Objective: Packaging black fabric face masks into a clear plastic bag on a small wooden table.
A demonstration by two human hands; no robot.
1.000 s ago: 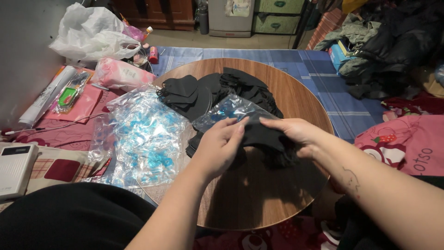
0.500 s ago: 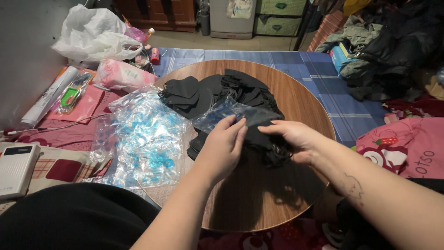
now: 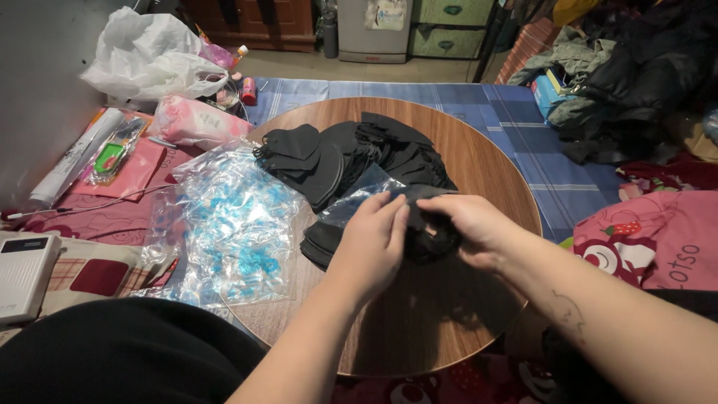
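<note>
Both hands meet over the round tabletop (image 3: 479, 161), the left hand (image 3: 372, 247) and right hand (image 3: 469, 228) each closed on a black mask (image 3: 428, 238) bunched between them. A clear bag (image 3: 357, 196) lies just beyond the left hand, a mask pile (image 3: 351, 153) farther off, and blue-printed bags (image 3: 235, 221) lie to its left

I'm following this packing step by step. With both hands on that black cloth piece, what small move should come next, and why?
Probably slide the black cloth piece into the clear bag. Left hand and right hand pinch it right at the bag, and it is not inside yet.
</note>
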